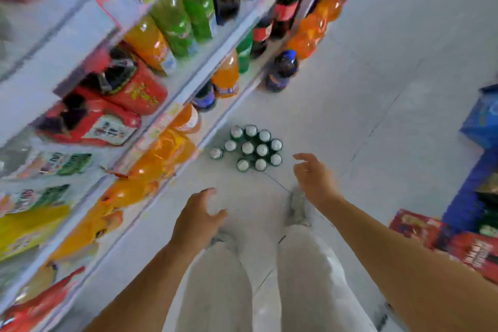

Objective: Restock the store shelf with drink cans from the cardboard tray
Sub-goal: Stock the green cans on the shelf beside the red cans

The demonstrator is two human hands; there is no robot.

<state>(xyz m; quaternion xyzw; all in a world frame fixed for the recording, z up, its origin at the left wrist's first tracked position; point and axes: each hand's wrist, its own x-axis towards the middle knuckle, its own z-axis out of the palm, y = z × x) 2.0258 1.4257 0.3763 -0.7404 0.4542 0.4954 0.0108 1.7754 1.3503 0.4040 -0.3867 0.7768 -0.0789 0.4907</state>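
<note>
Several green drink cans with silver tops stand clustered on the pale floor beside the shelf base; one can stands slightly apart at the left. No cardboard tray shows under them. My left hand hangs above the floor in front of the cans, fingers relaxed and spread, holding nothing. My right hand reaches out just right of the cans, fingers loosely open and empty. The store shelf runs along the left, filled with bottles. The frame is motion-blurred.
Orange, green and dark cola bottles fill the shelf rows; red multipacks lie higher up. Blue cartons and red boxes stand at the right. My legs in light trousers and shoes are below.
</note>
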